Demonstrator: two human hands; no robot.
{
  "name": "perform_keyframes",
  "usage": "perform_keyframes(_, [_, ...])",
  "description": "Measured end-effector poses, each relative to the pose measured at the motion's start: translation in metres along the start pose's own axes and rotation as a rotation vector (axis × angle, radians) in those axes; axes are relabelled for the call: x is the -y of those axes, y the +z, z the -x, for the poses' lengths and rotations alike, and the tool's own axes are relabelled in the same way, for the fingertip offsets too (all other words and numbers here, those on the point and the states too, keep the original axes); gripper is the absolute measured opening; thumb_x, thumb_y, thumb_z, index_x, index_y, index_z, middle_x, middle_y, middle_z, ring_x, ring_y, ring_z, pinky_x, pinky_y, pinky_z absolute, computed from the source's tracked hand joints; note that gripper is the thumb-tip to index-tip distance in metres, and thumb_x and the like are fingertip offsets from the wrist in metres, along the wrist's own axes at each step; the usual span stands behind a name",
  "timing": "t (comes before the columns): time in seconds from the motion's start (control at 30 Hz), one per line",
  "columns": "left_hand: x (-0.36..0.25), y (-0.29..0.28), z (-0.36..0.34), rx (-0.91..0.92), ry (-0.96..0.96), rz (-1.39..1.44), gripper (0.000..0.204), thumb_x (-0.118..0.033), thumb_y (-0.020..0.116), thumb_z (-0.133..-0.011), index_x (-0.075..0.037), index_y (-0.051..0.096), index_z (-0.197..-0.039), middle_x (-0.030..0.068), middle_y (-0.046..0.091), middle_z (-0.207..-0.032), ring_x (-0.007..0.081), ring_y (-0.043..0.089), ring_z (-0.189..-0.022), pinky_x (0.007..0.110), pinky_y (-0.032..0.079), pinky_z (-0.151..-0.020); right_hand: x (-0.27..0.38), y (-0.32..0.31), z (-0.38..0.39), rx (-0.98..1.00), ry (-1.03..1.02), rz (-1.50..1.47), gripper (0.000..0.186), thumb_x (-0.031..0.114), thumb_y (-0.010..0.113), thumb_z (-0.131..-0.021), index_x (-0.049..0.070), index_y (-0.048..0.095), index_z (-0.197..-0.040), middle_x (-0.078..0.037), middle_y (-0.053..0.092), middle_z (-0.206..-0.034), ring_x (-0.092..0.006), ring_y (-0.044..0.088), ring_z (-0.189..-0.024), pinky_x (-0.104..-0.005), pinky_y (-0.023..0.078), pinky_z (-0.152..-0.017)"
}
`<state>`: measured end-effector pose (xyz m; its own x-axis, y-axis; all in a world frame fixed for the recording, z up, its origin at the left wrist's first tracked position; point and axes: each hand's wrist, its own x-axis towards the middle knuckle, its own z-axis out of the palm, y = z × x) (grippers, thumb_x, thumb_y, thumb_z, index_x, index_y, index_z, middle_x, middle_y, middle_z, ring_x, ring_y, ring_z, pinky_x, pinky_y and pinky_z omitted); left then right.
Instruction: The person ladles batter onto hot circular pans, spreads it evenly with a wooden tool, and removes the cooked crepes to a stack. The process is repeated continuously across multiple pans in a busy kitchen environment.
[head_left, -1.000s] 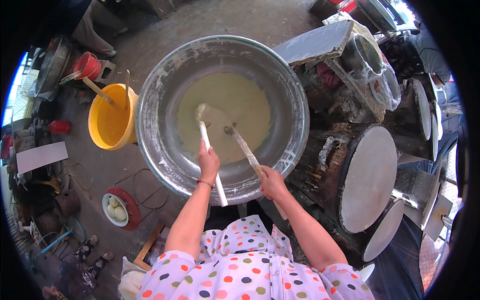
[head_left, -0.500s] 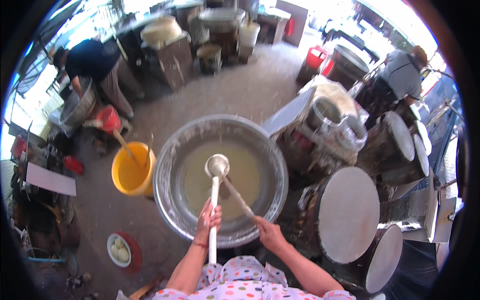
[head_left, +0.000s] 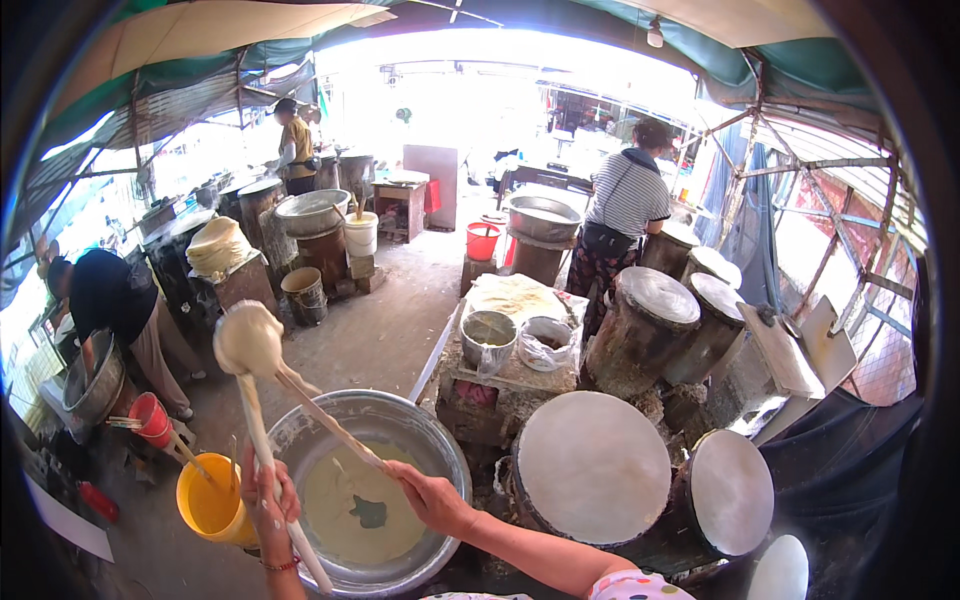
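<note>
Holding ladle raised off basin's far-left rim, left hand clasping its handle, right hand grasping stick above basin: likely a scooping step, next move calling for a level, steady ladle.

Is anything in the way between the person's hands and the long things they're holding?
Nothing visible is: the left hand wraps directly around the ladle, and the right hand directly around the wooden stick.
</note>
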<state>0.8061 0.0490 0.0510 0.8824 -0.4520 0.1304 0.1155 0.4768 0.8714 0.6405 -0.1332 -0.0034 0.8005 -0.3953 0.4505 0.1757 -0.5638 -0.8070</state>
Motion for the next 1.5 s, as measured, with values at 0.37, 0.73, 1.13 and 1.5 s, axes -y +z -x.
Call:
perform_keyframes(0.37, [0.068,-0.041,0.017,0.044,-0.652,0.388,0.027,-0.028,0.036,-0.103,-0.012,0.041,-0.083,-0.0088,0.034,-0.054,0.0018,0.030,-0.037,0.016,0.029,-0.030,-0.068,-0.013,0.055,0.221,0.317,0.352,0.037,0.003,0.046,-0.091,0.012,0.059,-0.125,-0.015,0.062,-0.121,-0.0302,0.065,-0.103,-0.0383,0.053,-0.086])
perform_keyframes(0.73, [0.092,-0.029,0.044,-0.137,-0.673,0.792,0.032,-0.013,0.044,-0.100,-0.008,0.039,-0.132,0.0049,0.044,-0.086,0.0021,0.035,-0.053,0.013,0.034,-0.036,-0.051,-0.017,0.071,0.076,0.125,0.597,0.038,0.014,0.059,-0.090,0.026,0.059,-0.125,-0.010,0.058,-0.073,-0.0299,0.060,-0.065,-0.0410,0.048,-0.057])
perform_keyframes(1.13, [0.076,0.000,0.041,0.008,-0.990,1.055,0.016,-0.013,0.041,-0.102,-0.002,0.039,-0.114,0.0021,0.039,-0.084,0.0028,0.034,-0.054,0.015,0.036,-0.035,-0.053,-0.051,0.095,-0.157,0.066,0.714,0.042,0.015,0.069,-0.082,0.032,0.063,-0.120,-0.004,0.053,-0.072,-0.0215,0.057,-0.060,-0.0359,0.048,-0.050])
perform_keyframes(1.5, [0.055,0.073,-0.006,0.248,-1.138,0.757,0.035,-0.016,0.046,-0.100,-0.012,0.037,-0.134,0.0066,0.043,-0.089,0.0036,0.039,-0.058,0.012,0.037,-0.037,-0.028,-0.064,0.108,-0.458,0.144,0.802,0.044,0.018,0.070,-0.081,0.034,0.063,-0.120,-0.004,0.053,-0.068,-0.0217,0.057,-0.056,-0.0359,0.047,-0.047])
